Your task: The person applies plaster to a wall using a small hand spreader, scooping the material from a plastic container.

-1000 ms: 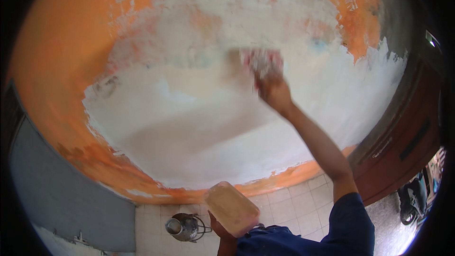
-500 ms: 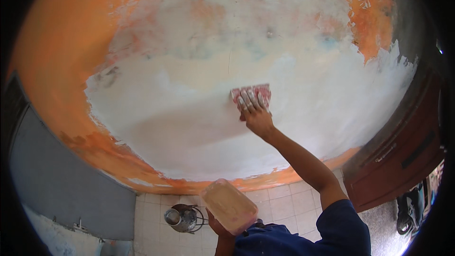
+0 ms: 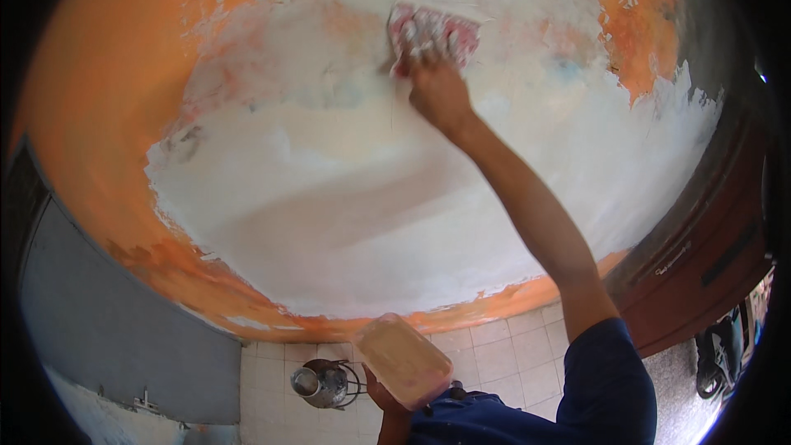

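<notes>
A large patch of off-white coating [image 3: 305, 181] covers much of the orange wall [image 3: 99, 132], with faint orange and blue showing through its upper part. My right hand [image 3: 437, 86] grips a pink, white-smeared flat scraper [image 3: 457, 37] against the upper middle of that patch, arm stretched up. Low in the picture my left hand [image 3: 381, 387] holds a rectangular pale beige plastic container [image 3: 404, 358], tilted, its contents hard to make out. Much of that hand is hidden under the container.
A grey metal container on a stand [image 3: 325, 383] sits on the tiled floor [image 3: 511, 354]. A grey panel [image 3: 124, 305] with a tap [image 3: 145, 400] below borders the left. At right are a dark red door [image 3: 692, 272] and, beyond it, a dark vehicle [image 3: 713, 350].
My right hand and the scraper went down the wall, then moved up to a higher point than a second ago. My left hand and container stay nearly in place.
</notes>
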`<state>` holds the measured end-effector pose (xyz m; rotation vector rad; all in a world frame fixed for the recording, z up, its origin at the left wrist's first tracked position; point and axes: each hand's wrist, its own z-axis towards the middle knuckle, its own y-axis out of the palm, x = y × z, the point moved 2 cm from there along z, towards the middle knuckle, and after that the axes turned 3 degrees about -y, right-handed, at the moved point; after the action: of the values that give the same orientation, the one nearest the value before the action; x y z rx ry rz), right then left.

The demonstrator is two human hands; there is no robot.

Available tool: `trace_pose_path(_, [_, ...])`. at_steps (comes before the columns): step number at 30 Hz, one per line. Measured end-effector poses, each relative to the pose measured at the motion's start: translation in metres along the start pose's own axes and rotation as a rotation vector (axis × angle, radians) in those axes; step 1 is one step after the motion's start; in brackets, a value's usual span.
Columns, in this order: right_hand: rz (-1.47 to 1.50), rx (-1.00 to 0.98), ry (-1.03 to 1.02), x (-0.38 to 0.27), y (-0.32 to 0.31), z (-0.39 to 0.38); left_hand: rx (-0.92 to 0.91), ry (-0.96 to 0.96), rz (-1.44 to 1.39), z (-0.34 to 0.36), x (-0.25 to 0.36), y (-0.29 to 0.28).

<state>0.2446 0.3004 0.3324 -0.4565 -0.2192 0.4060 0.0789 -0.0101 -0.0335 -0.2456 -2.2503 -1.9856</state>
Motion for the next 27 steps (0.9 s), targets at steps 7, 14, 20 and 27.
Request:
trace_pose_path(7, [-0.059,-0.133,-0.189,-0.059,0.102,-0.174,0.025,-0.006,0.041,0.002,0.001,0.010])
trace_pose_path(14, [0.250,-0.338,-0.172,-0.055,0.059,-0.223,0.039,0.032,0.051,-0.001,0.010,0.013])
trace_pose_path(20, [0.073,0.177,-0.042,0.022,-0.057,-0.038,-0.104,-0.055,0.014,-0.001,0.006,0.041])
trace_pose_path(27, [-0.120,0.173,-0.175,0.070,0.008,-0.061,-0.042,-0.053,0.008,-0.003,0.004,0.041])
